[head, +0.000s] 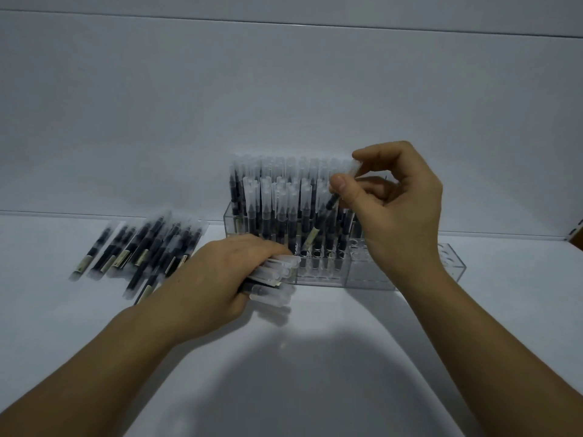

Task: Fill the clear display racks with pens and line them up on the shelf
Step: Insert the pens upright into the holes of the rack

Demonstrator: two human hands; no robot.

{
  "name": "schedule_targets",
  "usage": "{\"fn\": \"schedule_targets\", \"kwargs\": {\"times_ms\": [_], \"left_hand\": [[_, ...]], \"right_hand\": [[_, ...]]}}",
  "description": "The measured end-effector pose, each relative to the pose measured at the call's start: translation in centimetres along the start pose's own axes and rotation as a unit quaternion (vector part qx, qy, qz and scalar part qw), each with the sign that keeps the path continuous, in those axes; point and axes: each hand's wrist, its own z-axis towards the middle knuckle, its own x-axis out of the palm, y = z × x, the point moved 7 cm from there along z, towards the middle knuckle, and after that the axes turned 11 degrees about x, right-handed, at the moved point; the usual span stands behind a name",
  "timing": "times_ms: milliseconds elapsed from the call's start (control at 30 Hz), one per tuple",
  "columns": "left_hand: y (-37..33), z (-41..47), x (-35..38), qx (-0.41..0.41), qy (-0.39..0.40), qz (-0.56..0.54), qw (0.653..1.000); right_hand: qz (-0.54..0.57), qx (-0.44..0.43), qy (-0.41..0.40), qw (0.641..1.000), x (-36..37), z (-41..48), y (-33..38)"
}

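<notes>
White shelf board (315, 357) lies nearest us, and our forearms enter from the bottom corners, cut off at the edge of view. Our left hand (220, 279) is curled round a bundle of pens (274, 277). Only their frosted caps poke out past the fingers, so we cannot count them. It sits against the front left corner of the clear rack (372, 275), a transparent box with round holes in its top. Our right wrist hides its middle, and we cannot tell whether it is one rack or two set end to end.

Above it our right hand (400, 209) pinches a single pen (342, 182) between thumb and fingers. The pen is tilted, cap uppermost, with its dark barrel partly behind the thumb. The standing pens (277, 197) fill the rack's left part, upright and close together, with black barrels and cloudy caps. Any print on them is too blurred to read.

Loose pens (142, 247) lie in a heap on the shelf to the left, near the pale back panel (284, 89).
</notes>
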Motion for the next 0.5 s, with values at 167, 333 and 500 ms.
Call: {"fn": "schedule_targets", "kwargs": {"times_ms": [167, 333, 500], "left_hand": [[-0.2, 0.1, 0.0, 0.005, 0.008, -0.009, 1.000], [-0.3, 0.2, 0.0, 0.005, 0.004, -0.015, 1.000], [-0.2, 0.1, -0.1, 0.008, -0.001, -0.013, 1.000]], "right_hand": [[-0.051, -0.047, -0.009, 0.998, 0.8, 0.0, 0.7], [-0.144, -0.130, -0.029, 0.980, 1.3, 0.2, 1.6], [-0.160, -0.137, -0.039, 0.977, 0.6, 0.5, 1.7]]}}
